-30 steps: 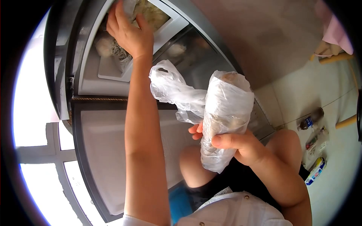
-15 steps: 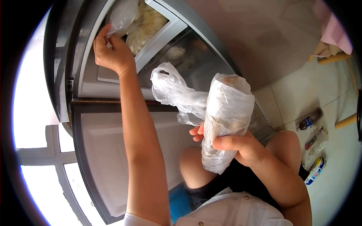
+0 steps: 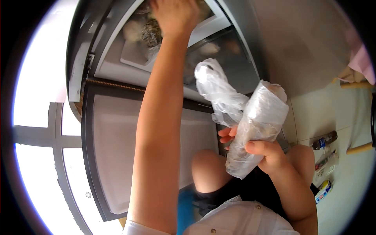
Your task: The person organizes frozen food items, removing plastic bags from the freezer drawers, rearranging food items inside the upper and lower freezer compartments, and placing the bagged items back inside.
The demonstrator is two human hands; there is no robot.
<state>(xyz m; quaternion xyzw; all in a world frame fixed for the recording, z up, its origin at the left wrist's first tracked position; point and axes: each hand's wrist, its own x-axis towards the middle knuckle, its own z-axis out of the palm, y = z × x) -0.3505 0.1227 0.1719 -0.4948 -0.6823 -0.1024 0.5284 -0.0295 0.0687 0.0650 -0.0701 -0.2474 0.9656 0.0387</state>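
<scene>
Right hand [image 3: 271,156] is holding a pack [image 3: 263,123] in whitish plastic. Thumb is pressing across its front, the other fingers [image 3: 227,132] are curling round behind, tips showing at the pack's left edge; grip is closed on it. Pack is slanting: top end is pointing up and to the right of the thumb, bottom end is sticking out below it. Loose plastic [image 3: 221,90] is jutting out beside the pack, up and left of the right fingers.

Left hand [image 3: 176,17] is hanging over a drawer [image 3: 211,28] of the fridge [image 3: 241,37]. Its fingers are blurring and meeting the frame's top edge, so can't tell whether they're wide, narrow or holding anything. A speckled bag [image 3: 151,33] is lying in the drawer just below the left fingers, a pale lump [image 3: 132,31] right next to it.

Door [image 3: 117,149] is standing open, left of the right fingers, partly hiding behind the left forearm [image 3: 160,129]. Knees [image 3: 211,169] are showing either side of the right hand. Well right of the right fingers, a bottle [image 3: 326,140] and a blue-yellow packet [image 3: 323,191] are lying on the floor [image 3: 307,111].
</scene>
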